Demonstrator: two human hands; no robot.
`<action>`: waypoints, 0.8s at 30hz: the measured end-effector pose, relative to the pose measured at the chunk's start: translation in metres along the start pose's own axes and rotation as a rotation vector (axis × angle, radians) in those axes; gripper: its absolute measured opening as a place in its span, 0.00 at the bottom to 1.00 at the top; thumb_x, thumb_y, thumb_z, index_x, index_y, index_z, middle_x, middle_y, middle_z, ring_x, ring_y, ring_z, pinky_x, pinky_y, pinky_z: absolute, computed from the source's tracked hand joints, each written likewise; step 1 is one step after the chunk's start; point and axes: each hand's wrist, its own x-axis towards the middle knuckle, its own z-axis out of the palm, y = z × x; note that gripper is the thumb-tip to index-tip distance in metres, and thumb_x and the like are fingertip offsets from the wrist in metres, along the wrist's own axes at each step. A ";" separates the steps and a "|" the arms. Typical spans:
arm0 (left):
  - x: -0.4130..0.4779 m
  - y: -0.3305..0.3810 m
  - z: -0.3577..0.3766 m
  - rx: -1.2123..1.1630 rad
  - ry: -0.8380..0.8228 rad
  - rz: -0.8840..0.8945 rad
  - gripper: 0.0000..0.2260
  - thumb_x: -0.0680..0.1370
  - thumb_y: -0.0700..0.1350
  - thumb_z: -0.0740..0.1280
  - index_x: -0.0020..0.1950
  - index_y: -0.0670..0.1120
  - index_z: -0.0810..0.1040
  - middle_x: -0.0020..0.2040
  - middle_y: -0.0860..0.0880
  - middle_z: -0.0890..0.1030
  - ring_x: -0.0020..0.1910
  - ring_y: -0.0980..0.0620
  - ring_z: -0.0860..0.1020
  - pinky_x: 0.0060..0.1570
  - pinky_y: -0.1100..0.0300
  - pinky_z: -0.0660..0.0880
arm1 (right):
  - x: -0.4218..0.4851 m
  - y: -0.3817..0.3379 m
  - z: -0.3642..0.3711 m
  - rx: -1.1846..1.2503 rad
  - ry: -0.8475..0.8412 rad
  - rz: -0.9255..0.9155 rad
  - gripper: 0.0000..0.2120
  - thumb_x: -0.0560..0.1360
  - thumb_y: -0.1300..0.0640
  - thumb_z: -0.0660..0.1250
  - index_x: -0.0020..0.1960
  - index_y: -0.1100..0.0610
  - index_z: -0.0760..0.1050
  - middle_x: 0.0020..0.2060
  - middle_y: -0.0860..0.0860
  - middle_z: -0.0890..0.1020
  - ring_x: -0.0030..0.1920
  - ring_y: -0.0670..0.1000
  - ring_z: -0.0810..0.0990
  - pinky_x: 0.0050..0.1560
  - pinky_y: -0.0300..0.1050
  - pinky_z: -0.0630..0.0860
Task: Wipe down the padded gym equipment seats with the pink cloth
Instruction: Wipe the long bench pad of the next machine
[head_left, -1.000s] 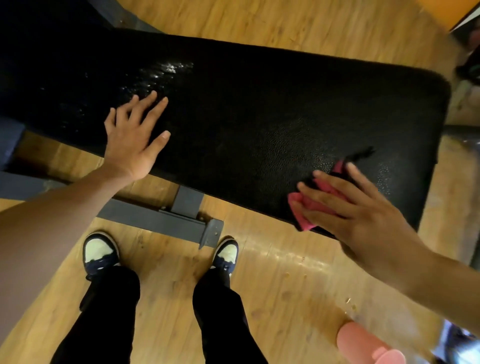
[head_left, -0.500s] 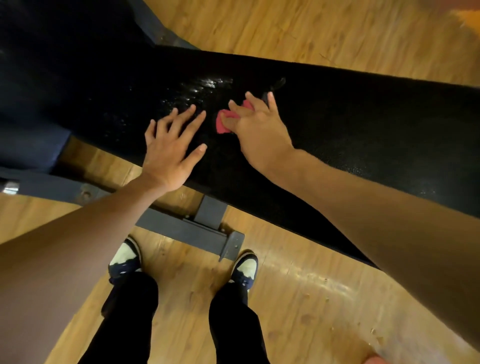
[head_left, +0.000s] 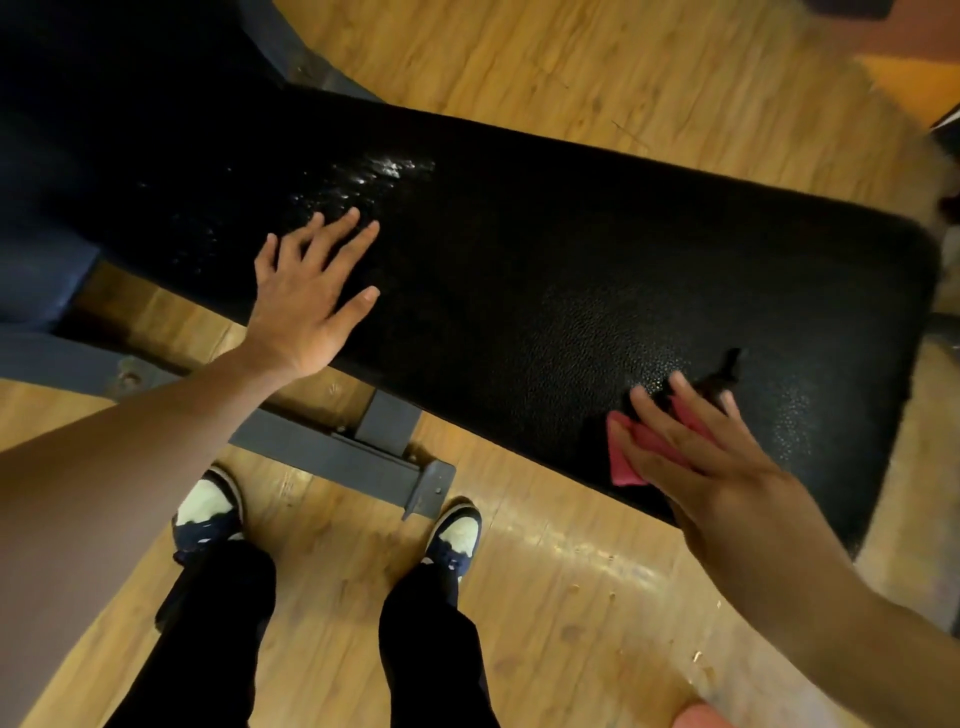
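Since half a second ago the right hand (head_left: 696, 457) has swept the cloth (head_left: 631, 457) from beside the left hand (head_left: 306, 306) to the pad's (head_left: 519, 270) right end, near its front edge. Its fingers lie straight and spread, pressing the cloth flat. The left hand rests on the pad with fingers apart, holding nothing, just below the wet patch (head_left: 374, 176). The cloth's near corner sits close to the front edge; a further pull toward the body could drag it off onto the floor (head_left: 571, 597). Bare pad lies open between the hands and toward the far edge, so strokes can run back left.
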 end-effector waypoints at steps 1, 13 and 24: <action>0.000 0.000 0.000 0.003 -0.005 -0.001 0.31 0.83 0.62 0.49 0.85 0.53 0.57 0.84 0.48 0.59 0.82 0.39 0.56 0.78 0.32 0.52 | 0.020 -0.002 0.003 0.019 0.004 0.007 0.43 0.61 0.74 0.79 0.74 0.56 0.72 0.73 0.56 0.72 0.76 0.65 0.64 0.75 0.67 0.62; 0.001 0.000 0.000 -0.005 -0.003 0.005 0.30 0.83 0.64 0.48 0.85 0.55 0.57 0.84 0.50 0.60 0.82 0.41 0.57 0.77 0.31 0.53 | 0.305 -0.057 0.020 0.060 0.015 0.144 0.24 0.81 0.64 0.61 0.76 0.54 0.67 0.77 0.56 0.66 0.80 0.60 0.55 0.80 0.59 0.46; 0.001 0.000 -0.002 -0.015 -0.028 0.013 0.31 0.83 0.64 0.49 0.84 0.53 0.59 0.84 0.48 0.61 0.82 0.39 0.58 0.76 0.30 0.55 | 0.069 -0.020 0.006 0.159 -0.018 0.012 0.30 0.71 0.64 0.73 0.72 0.55 0.74 0.72 0.53 0.74 0.76 0.60 0.66 0.75 0.65 0.63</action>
